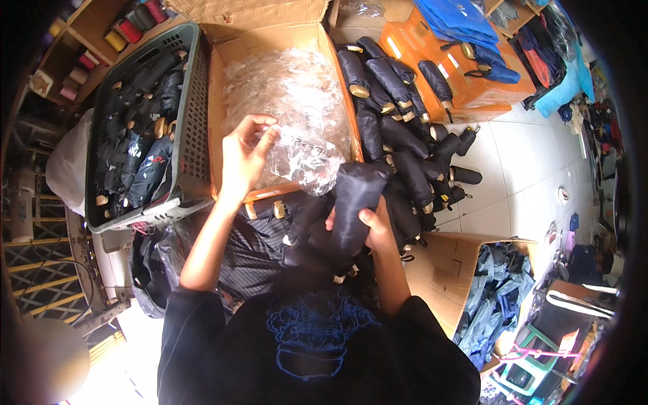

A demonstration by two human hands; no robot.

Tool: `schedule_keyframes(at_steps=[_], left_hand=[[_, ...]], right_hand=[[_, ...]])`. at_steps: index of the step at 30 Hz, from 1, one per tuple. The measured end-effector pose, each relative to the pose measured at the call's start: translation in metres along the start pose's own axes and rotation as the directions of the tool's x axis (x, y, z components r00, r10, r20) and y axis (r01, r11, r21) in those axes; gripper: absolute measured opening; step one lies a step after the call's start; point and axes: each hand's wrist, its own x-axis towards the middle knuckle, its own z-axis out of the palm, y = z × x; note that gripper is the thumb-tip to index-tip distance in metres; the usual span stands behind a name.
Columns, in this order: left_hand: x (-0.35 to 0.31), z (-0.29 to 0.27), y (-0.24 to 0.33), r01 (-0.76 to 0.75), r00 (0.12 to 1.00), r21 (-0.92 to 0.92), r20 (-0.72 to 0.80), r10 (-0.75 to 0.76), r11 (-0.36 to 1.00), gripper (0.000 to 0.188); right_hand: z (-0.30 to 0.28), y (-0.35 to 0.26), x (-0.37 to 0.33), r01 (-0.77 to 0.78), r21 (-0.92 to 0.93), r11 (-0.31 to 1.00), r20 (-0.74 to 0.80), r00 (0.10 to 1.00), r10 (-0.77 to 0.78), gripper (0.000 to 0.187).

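Note:
My left hand (244, 154) is raised over the open cardboard box, its thumb and fingers pinching the edge of a transparent plastic bag (307, 156). The bag hangs down and to the right, crumpled, just left of a folded umbrella (356, 206) in a black cover. My right hand (379, 226) is wrapped round that umbrella from the right, thumb on the front, and keeps it roughly upright. Many more transparent bags (283, 88) lie loose in the cardboard box (216, 128).
Folded black umbrellas (405, 138) are heaped right of the box. At left stands a dark plastic basket (196, 115) of umbrellas. An orange carton (466, 88) is at the far right; a cardboard box (432, 270) with bluish fabric stands nearer. Thread spools (128, 30) fill shelves at far left.

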Motion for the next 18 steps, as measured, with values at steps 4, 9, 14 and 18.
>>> schedule_keyframes(at_steps=[4, 9, 14, 18], left_hand=[[-0.022, -0.019, 0.000, 0.059, 0.998, -0.080, -0.002, -0.060, 0.995, 0.017], [-0.040, -0.030, 0.015, 0.140, 0.975, -0.109, 0.189, -0.117, 0.984, 0.017], [-0.043, -0.074, 0.008, 0.265, 0.800, -0.090, 0.577, -0.167, 0.960, 0.020], [-0.052, -0.073, 0.016, 0.321, 0.838, -0.163, 0.508, -0.199, 0.933, 0.026]], right_hand=[[0.011, -0.005, -0.006, -0.004, 0.002, 1.000, 0.138, 0.990, 0.004, 0.065], [0.012, -0.005, -0.013, -0.144, -0.258, 0.956, -0.029, 0.990, 0.141, 0.069], [0.008, -0.018, -0.012, -0.090, -0.139, 0.986, 0.015, 0.996, 0.093, 0.060], [-0.003, -0.018, -0.011, -0.142, -0.081, 0.987, 0.030, 0.989, 0.144, 0.068]])
